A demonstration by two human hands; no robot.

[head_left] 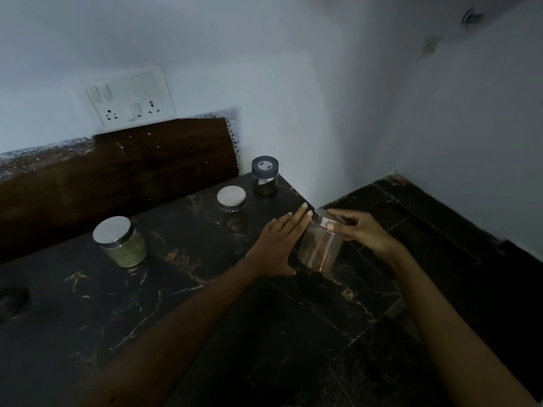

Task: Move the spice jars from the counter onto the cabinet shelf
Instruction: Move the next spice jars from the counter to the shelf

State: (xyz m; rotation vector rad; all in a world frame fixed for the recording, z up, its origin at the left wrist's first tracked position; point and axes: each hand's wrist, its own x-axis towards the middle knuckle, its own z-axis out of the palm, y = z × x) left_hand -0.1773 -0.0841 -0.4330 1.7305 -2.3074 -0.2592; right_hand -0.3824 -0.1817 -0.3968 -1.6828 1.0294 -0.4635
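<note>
Head view: the clear glass jar with silver lid (321,248) stands at the right edge of the black marble bench (176,289); the left hand (276,248), fingers straight, braces its side; the right hand (361,230) pinches the lid rim, probably to lift.

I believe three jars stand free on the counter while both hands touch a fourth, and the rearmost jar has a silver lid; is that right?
Not quite: in the head view the rearmost jar has a dark lid, not a silver one. The rest is right.
</note>
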